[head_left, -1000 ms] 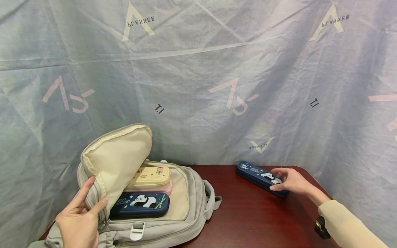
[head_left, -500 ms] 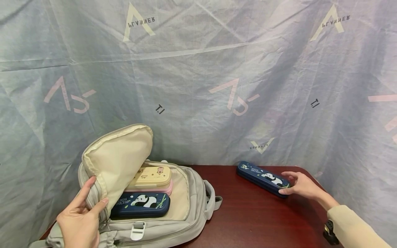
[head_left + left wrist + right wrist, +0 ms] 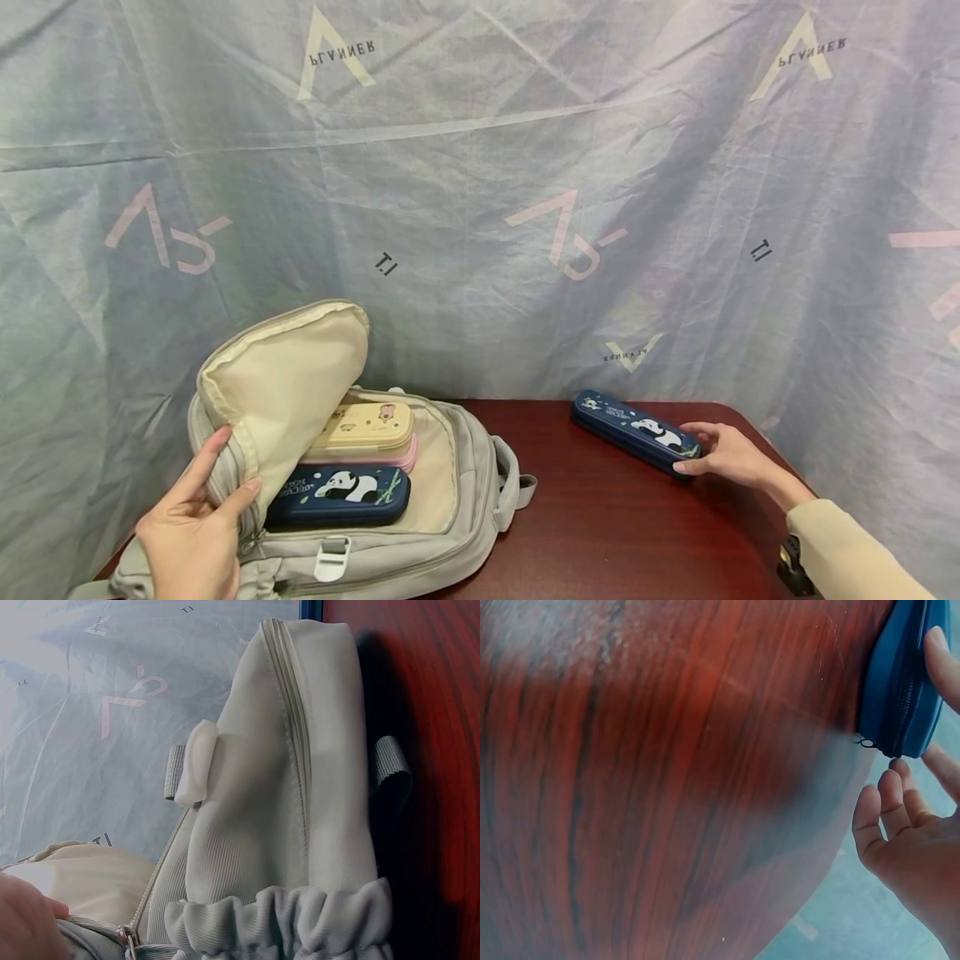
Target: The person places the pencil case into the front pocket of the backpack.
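My left hand (image 3: pixel 187 533) pinches the edge of the cream-lined flap (image 3: pixel 296 358) of a grey backpack (image 3: pixel 474 492), holding it raised at the left. Inside the compartment lie a blue panda pencil case (image 3: pixel 330 497), a cream pencil case (image 3: pixel 367 427) and a pink case (image 3: pixel 411 457) under the cream one. Over on the right, another blue panda pencil case (image 3: pixel 621 423) lies slanted on the table. Its near right end sits between the thumb and fingers of my right hand (image 3: pixel 729 457). The right wrist view shows the thumb (image 3: pixel 941 660) against the case's side, beside the zipper.
The dark red wooden table (image 3: pixel 592 533) has a rounded far right corner. A grey printed cloth (image 3: pixel 465 250) hangs right behind it and along the sides. The backpack's strap loop (image 3: pixel 510 483) sticks out toward the middle of the table.
My right hand slid back along the pencil case to its end, opening a little, then closed in on that end. The case and my left hand stay in place.
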The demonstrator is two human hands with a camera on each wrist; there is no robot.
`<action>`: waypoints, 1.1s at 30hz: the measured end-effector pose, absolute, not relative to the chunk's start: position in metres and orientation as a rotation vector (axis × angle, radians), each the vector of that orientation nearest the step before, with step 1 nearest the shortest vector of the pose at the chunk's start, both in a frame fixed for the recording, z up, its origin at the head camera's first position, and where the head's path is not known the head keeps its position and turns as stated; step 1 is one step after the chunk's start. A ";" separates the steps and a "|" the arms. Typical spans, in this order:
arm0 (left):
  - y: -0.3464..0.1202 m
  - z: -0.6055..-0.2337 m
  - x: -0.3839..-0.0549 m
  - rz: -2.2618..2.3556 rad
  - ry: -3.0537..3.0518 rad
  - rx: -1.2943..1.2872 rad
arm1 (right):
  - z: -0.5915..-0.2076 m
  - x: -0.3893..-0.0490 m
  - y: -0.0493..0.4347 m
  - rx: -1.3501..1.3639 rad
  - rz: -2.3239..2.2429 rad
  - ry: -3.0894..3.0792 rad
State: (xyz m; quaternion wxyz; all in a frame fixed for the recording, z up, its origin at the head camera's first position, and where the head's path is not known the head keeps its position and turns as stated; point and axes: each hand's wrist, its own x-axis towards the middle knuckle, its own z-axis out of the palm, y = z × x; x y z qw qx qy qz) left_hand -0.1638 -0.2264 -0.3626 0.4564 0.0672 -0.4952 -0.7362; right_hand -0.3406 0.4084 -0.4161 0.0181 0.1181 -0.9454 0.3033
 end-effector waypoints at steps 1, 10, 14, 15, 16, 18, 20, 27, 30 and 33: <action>-0.226 -0.362 -0.164 -1.815 -1.221 0.163 | -0.416 -0.341 0.408 0.364 0.941 -2.936; -0.226 -0.361 -0.164 -1.805 -1.264 0.169 | -0.418 -0.342 0.412 0.346 0.986 -2.927; -0.226 -0.360 -0.164 -1.798 -1.264 0.180 | -0.420 -0.343 0.413 0.324 1.051 -2.928; -0.226 -0.360 -0.163 -1.795 -1.265 0.183 | -0.420 -0.343 0.414 0.327 1.062 -2.928; -0.226 -0.361 -0.163 -1.791 -1.266 0.186 | -0.421 -0.344 0.414 0.321 1.077 -2.929; -0.226 -0.361 -0.163 -1.786 -1.265 0.190 | -0.422 -0.344 0.415 0.323 1.100 -2.929; -0.226 -0.361 -0.163 -1.783 -1.264 0.193 | -0.422 -0.344 0.415 0.326 1.124 -2.929; -0.226 -0.361 -0.164 -1.798 -1.244 0.186 | -0.422 -0.342 0.412 0.305 1.141 -2.926; -0.225 -0.362 -0.164 -1.804 -1.240 0.178 | -0.421 -0.341 0.411 0.297 1.124 -2.929; -0.225 -0.362 -0.163 -1.797 -1.241 0.178 | -0.420 -0.340 0.411 0.304 1.114 -2.932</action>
